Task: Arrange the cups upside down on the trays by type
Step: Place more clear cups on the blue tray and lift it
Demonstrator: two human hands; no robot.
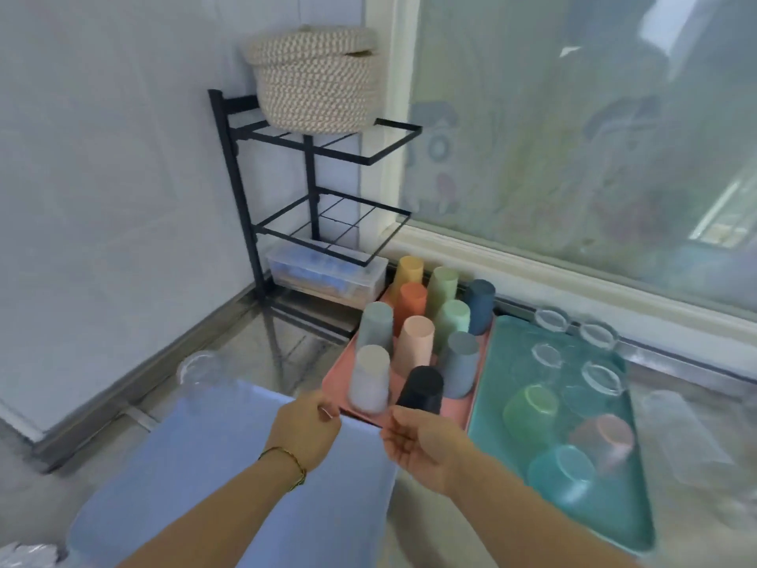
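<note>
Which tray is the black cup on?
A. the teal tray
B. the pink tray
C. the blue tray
B: the black cup stands upside down near the front edge of the pink tray.

Head cam faces fwd/down, near pink tray (454,409).

Pink tray (456,409), teal tray (614,522), pale blue tray (229,465); black cup (422,389); basket (315,88) beige (zigzag weave); rack (310,174) black.
</note>
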